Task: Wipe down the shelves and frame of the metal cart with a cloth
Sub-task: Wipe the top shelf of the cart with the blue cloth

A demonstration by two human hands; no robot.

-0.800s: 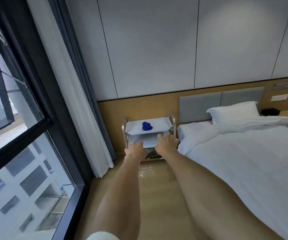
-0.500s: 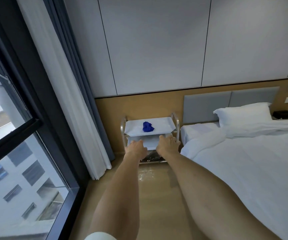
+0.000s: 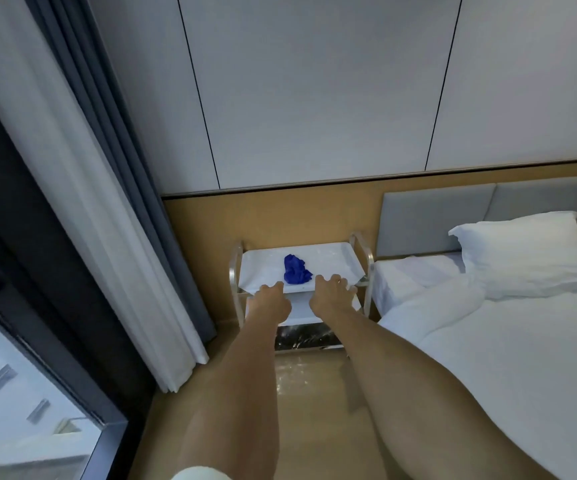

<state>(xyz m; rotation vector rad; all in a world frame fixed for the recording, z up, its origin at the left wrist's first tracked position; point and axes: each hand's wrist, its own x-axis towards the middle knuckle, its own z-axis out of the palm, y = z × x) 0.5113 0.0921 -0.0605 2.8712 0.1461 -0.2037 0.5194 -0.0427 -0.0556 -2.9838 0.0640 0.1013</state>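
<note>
A small metal cart [image 3: 328, 252] with a white top tray and lower shelves stands against the wood-panelled wall, between the curtain and the bed. A crumpled blue cloth [image 3: 295, 270] lies in the middle of the top tray. Both my arms are stretched out toward the cart. My left hand [image 3: 269, 301] hangs with loosely curled fingers in front of the tray's near edge, left of the cloth, and holds nothing. My right hand [image 3: 332, 296] has its fingers spread and bent over the near edge, just right of the cloth, without touching it.
A bed [image 3: 488, 358] with white sheets and a pillow [image 3: 519, 240] fills the right side, close to the cart. White and grey curtains [image 3: 107, 237] hang on the left beside a large window [image 3: 20, 393]. Wood floor [image 3: 311, 393] runs between them.
Both hands have risen from in front of the middle shelf to the top tray's near edge, closer to the blue cloth. The view has tilted and come nearer the cart.
</note>
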